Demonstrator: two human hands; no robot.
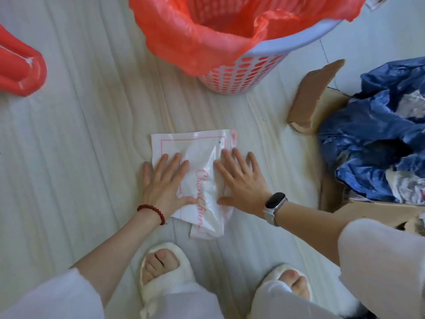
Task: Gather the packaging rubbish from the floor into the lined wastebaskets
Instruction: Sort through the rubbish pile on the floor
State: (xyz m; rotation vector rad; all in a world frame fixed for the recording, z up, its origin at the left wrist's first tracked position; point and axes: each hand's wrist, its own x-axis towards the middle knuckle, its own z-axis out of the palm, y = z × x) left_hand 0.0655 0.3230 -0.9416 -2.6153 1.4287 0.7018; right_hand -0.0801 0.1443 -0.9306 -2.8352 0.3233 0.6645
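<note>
A white plastic packaging bag (202, 157) with pink lettering and a pink border lies flat on the pale floor in front of my feet. My left hand (165, 180) presses on its left side with fingers spread and straight. My right hand (241, 180) presses flat on its right side, a watch on that wrist. Just beyond the bag stands a perforated wastebasket (243, 74) lined with a red plastic bag (207, 35), its mouth open.
A cardboard box (310, 97) with crumpled blue plastic (372, 139) in it sits at the right. Part of a red object (20, 70) lies at the far left. My slippered feet (165, 272) stand close below the bag.
</note>
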